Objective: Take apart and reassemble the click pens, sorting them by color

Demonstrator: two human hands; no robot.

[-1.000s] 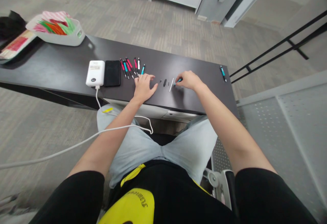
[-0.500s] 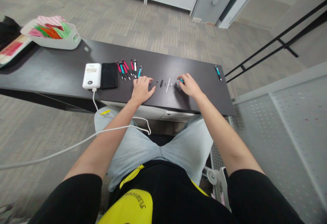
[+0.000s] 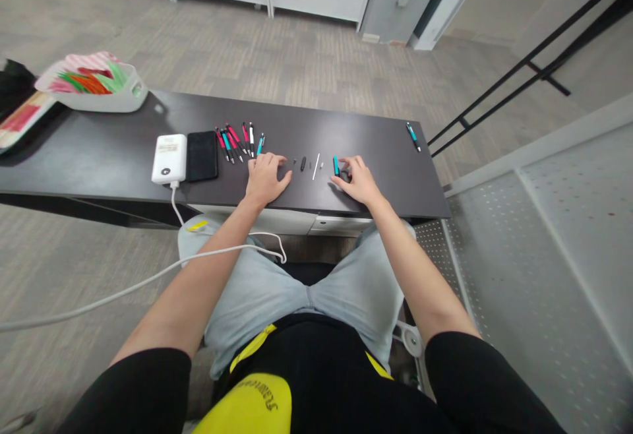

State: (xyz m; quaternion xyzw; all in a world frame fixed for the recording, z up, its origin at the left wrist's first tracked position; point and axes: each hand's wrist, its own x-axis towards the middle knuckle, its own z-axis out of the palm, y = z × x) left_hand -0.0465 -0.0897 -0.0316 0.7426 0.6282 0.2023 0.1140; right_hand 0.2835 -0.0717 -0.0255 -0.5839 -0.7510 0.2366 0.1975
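My left hand (image 3: 266, 179) rests on the dark tabletop with thumb and fingers apart, holding nothing. Just beyond its fingertips lies a teal pen (image 3: 260, 144), partly hidden by the hand. My right hand (image 3: 357, 182) has its thumb and fingers spread beside a teal pen barrel (image 3: 336, 166), which lies on the table close to the fingertips. Between the hands sit a thin white refill (image 3: 316, 166), a short black pen part (image 3: 303, 163) and several tiny pieces, too small to make out.
Several red, teal and white pens (image 3: 236, 140) lie left of centre, near a black flat pad (image 3: 202, 155) and a white power bank (image 3: 169, 159) with a cable. One teal pen (image 3: 413, 137) is at the right end. A white basket (image 3: 111, 99) stands far left.
The teal barrel, held in my right fingers before, now lies on the table with my fingers opened away from it. My left hand stays in place; the whole view has shifted slightly.
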